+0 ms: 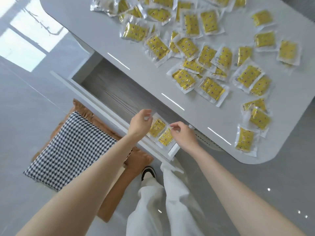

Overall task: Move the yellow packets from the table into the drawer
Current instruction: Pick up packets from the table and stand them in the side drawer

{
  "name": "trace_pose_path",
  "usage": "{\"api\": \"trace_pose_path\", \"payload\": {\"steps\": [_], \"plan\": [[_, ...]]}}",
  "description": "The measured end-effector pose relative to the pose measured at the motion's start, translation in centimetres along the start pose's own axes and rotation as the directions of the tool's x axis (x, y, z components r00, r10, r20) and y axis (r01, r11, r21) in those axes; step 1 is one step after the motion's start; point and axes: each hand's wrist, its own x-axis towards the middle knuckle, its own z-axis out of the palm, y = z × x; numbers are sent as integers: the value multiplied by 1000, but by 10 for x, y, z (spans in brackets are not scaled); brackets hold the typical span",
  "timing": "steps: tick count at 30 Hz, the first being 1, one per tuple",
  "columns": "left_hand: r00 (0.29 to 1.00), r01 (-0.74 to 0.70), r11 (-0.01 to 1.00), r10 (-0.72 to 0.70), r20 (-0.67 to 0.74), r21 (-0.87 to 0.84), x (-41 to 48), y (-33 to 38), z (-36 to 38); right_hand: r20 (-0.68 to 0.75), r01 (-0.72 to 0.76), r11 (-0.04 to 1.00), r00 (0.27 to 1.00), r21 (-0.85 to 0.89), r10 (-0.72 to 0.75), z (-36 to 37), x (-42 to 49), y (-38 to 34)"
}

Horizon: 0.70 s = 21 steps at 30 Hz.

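Head view, yellow packets point(212, 88), clear sealed edges, dotted print

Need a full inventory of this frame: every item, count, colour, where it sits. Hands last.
yellow foil packets in clear pouches: dozens, yellow, scattered on the table top
drawer packets: two, yellow, side by side at the drawer's right end
glossy white table: one, white, upper right
open drawer: one, white front, grey wood-grain bottom, under the table edge
houndstooth cushion: one, black and white, on the brown seat
brown seat: one, brown, beside the drawer
floor: grey, glossy
trousers: white, bottom centre
shoe: one, black and white
left hand: loosely curled over the drawer packets
right hand: fingertips at a packet corner, grip unclear
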Motion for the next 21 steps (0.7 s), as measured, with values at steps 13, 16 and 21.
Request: {"api": "trace_pose_path", "payload": {"steps": [13,16,21], "plan": [[981,-137,990,140,137,-27,-173,157,-24,-259,45,994,966,104,-16,-180,-185,-12],[974,-163,986,164,155,-17,-201,193,-2,-323,45,993,946,107,-8,-224,-209,11],[970,-196,981,194,147,-6,-230,254,57,-391,85,985,920,150,-20,-307,-232,63]]}}
